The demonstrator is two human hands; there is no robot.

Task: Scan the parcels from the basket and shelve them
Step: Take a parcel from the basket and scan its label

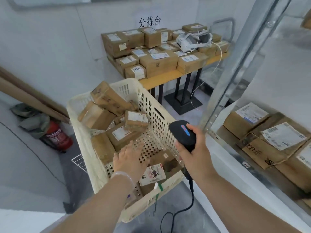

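Left hand [129, 158] up close: fingers are lying straight and slightly spread, palm down, holding nothing, hovering inside the basket [82, 145] over its perforated floor. The fingertips are blurring, so I cannot tell whether they are touching the floor. A pale bracelet [122, 176] is sitting on that wrist. Just beside the heel of this hand, a flat parcel [152, 174] with a red-stamped label is lying against the basket's near wall.

My right hand [193, 145] is curling tight around the black scanner [182, 132], thumb pressing along its side, head pointing down toward the basket's right wall. Its cable [191, 190] is hanging down to the floor.

Further into the basket, more brown parcels are piling up at the far end: a labelled box [136, 120] tilting on top, a long box [107, 96] leaning on the far rim. A bare patch of floor is showing between that pile and my left fingers.

On my right, the shelf [235, 64] is standing just beside the basket, with parcels [269, 137] lying on its lower level. Ahead, a table [161, 79] is carrying stacked boxes and a white headset [193, 39]. A red fire extinguisher [58, 135] is standing on the left, by the wall.
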